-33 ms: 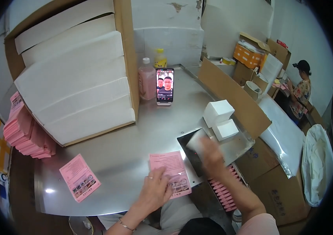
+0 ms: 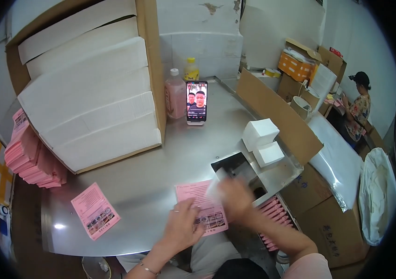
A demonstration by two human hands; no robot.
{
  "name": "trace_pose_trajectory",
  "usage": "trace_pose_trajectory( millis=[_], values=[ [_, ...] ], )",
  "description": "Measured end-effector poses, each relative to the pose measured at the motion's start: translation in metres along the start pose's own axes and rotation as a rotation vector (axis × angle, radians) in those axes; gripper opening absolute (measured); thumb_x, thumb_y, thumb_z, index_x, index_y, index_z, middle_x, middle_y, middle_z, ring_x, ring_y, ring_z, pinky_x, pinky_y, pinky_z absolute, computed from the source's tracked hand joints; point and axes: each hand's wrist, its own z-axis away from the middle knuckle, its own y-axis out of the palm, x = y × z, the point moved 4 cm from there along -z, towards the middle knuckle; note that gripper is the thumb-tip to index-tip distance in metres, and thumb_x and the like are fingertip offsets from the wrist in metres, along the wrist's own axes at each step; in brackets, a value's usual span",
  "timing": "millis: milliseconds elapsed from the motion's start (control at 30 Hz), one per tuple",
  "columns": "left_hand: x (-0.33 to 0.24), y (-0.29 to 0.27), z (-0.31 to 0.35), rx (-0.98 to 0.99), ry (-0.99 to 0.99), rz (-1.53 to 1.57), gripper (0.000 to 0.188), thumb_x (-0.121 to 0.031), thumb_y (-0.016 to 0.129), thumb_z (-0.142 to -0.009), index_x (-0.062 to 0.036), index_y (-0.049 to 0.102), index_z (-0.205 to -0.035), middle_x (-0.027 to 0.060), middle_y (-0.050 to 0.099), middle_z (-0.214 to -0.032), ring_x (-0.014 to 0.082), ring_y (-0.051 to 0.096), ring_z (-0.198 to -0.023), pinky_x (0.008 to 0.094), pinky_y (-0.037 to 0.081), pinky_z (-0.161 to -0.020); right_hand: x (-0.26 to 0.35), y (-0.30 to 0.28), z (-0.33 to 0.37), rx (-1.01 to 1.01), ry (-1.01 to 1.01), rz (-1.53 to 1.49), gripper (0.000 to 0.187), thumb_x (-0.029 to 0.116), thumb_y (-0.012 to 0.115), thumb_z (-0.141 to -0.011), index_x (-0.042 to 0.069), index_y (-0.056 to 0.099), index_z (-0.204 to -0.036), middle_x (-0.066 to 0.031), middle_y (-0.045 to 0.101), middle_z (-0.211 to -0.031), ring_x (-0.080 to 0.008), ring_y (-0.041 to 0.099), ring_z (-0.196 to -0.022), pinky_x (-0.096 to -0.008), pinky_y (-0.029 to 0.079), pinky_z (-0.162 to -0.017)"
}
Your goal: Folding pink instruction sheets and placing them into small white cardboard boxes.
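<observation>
I've got the left hand [image 2: 179, 225] on a near pink packet [image 2: 193, 190], fingers loose; blurry right hand [image 2: 237, 197] grasps a white thing [image 2: 214, 189].

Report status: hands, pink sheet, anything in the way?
Left hand resting on pink sheet. Right hand, blurred, holding white object. Sheet's upper right partly hidden by them.

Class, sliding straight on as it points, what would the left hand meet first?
Probably the blurred white item in the right hand, though its height above the pink packet is unclear.
</observation>
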Motion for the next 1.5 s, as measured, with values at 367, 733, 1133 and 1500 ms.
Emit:
trace_pose_trajectory(
  millis=[367,733,1133,1500],
  values=[
    [0.000,-0.008,-0.012,-0.132,-0.219,-0.588,0.080,-0.050,0.075,-0.068,-0.0114,0.055,-0.135,0.0229,0.042,-0.145,0.0498,0.042,-0.127,0.0546,0.036,-0.095,0.053,0.051,-0.048,0.338,-0.024,-0.100,0.013,0.014,0.064,-0.077,0.004,0.061,-0.085,-0.0114,0.059,-0.083,-0.0284,0.062,-0.090,-0.0564,0.039,-0.101],
    [0.004,-0.001,-0.012,-0.092,-0.224,-0.591,0.051,-0.049,0.068,-0.079,-0.0142,0.066,-0.116,0.0146,0.054,-0.125,0.0354,0.046,-0.102,0.0472,0.032,-0.081,-0.147,-0.045,0.016,0.079,0.497,0.594,0.013,0.014,0.066,-0.084,0.002,0.068,-0.088,-0.0123,0.055,-0.090,-0.0305,0.055,-0.091,-0.0465,0.042,-0.080],
    [-0.015,0.020,-0.015,0.095,-0.004,-0.200,0.039,-0.020,0.067,-0.081,0.0012,0.061,-0.113,0.0205,0.057,-0.104,0.0385,0.056,-0.088,0.0483,0.049,-0.073,-0.129,-0.052,0.016,-0.070,0.470,0.277,0.034,0.002,0.059,-0.082,0.000,0.065,-0.115,-0.0184,0.063,-0.104,-0.0365,0.059,-0.101,-0.0433,0.048,-0.090],
    [-0.025,0.007,-0.020,-0.001,-0.030,-0.121,0.078,-0.021,0.074,-0.073,-0.0125,0.044,-0.145,0.0176,0.054,-0.096,0.0344,0.058,-0.082,0.0442,0.046,-0.069,0.011,0.043,-0.026,0.560,0.166,0.093,0.021,0.017,0.056,-0.088,0.004,0.065,-0.103,-0.0199,0.064,-0.107,-0.0364,0.062,-0.107,-0.0711,0.031,-0.102]
  ],
)
